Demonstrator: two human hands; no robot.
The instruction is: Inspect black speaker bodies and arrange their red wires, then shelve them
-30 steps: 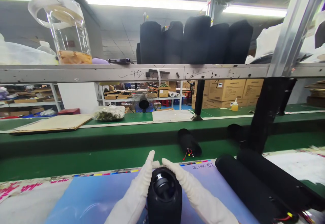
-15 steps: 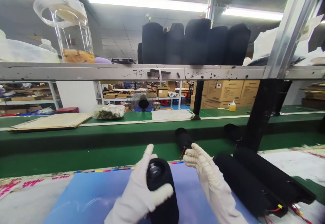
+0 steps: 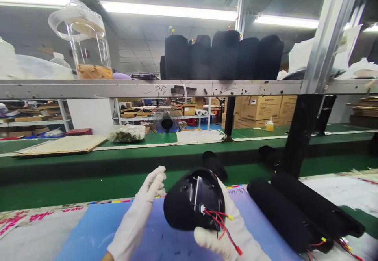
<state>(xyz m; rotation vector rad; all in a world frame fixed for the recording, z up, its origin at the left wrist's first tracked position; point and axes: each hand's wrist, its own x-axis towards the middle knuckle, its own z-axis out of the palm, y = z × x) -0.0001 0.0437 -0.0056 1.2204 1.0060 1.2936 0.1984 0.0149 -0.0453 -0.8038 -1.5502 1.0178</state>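
Observation:
My right hand [image 3: 233,221], in a white glove, grips a black cloth-covered housing [image 3: 180,206] from its right side, the thumb below. The housing's glossy black end faces me, with a white connector and red and black wires [image 3: 223,225] hanging from it. Left of the housing, my left hand [image 3: 150,192], also gloved in white, is raised apart from it with nothing visible in it; its fingers point up and lie partly bent. Beneath both hands lies a blue sheet [image 3: 94,229].
Two long black covered housings [image 3: 277,213] [image 3: 315,204] with wires lie at the right. More black pieces [image 3: 214,164] rest on the green surface [image 3: 73,182] beyond. Overhead, a metal shelf [image 3: 132,89] carries a clear jug [image 3: 90,52] and several black cylinders [image 3: 226,56].
The black housing has passed from my left hand to my right and turned, so its wired end now shows. My left hand has let go and moved left.

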